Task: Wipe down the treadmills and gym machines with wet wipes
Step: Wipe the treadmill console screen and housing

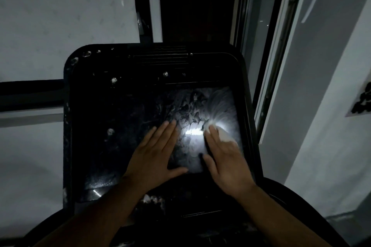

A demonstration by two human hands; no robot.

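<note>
A black treadmill console (100,106) fills the middle of the head view, its glossy screen (200,106) streaked with pale smears and a bright glare spot. My left hand (154,152) lies flat on the screen with straight, spread fingers. My right hand (224,156) presses flat on a white wet wipe (225,135) at the screen's right side; the wipe shows past my fingers, the rest is hidden under the hand. White spots dot the console's frame.
A dark curved handrail (301,204) runs below the console at lower right. A white-framed window or door (269,46) stands just right of the console, with a grey wall (331,86) beyond. A pale wall (60,16) lies to the left.
</note>
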